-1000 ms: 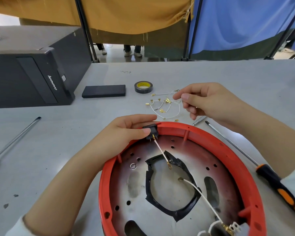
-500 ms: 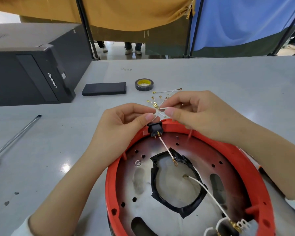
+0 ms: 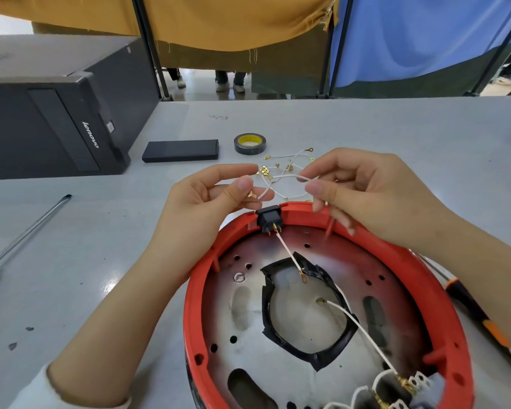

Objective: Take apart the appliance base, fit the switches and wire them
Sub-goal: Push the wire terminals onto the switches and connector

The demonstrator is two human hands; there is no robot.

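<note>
Both hands pinch one white wire (image 3: 281, 179), left hand (image 3: 210, 199) at its brass end, right hand (image 3: 363, 190) further along. It hangs just above the black switch (image 3: 268, 217) in the red base's (image 3: 425, 278) rim.

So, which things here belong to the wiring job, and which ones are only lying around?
In use: white wire held by left hand and right hand; black switch; red base; spare wires.

Lying about: tape roll, black box, computer case.
</note>
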